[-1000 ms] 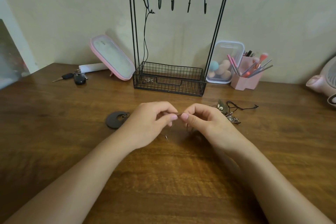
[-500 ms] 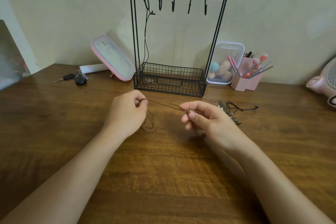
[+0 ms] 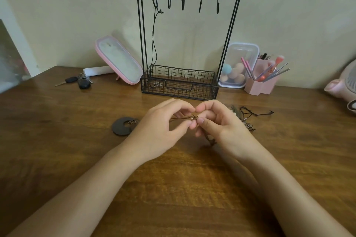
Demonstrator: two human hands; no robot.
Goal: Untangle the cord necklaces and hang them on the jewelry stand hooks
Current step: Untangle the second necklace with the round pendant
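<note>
Wooden table (image 3: 57,150) below, left hand (image 3: 159,131) and right hand (image 3: 221,127) pinch the seemingly limp, light brown cord necklace (image 3: 193,117) by its knot

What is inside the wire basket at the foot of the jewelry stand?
A small silver pendant lies in the wire basket near its left front corner, on the black cord hanging from the leftmost hook. Its mesh obscures the remaining floor.
</note>
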